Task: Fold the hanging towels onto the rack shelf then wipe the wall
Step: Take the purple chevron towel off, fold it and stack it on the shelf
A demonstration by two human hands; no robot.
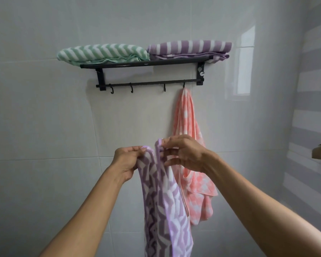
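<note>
Below the rack, in front of the tiled wall [44,117], a purple towel [163,206] hangs lengthwise, its long axis close to vertical, top edge bunched between both hands and the rest trailing down out of view. Left hand [127,161] pinches the towel's upper left corner with curled fingers; right hand [183,154] pinches the neighbouring fold just beside it, fingers bent around the cloth. Directly behind the right hand a pink towel [191,145] hangs from the rightmost hook [183,85], draped downward and partly covered by the hand and the purple towel. Three other hooks on the black rack [148,83] are bare. On the shelf [146,62] above lie a folded green towel [102,52] at left and a folded striped purple towel [189,48] at right, touching, both lying horizontally along the shelf
</note>
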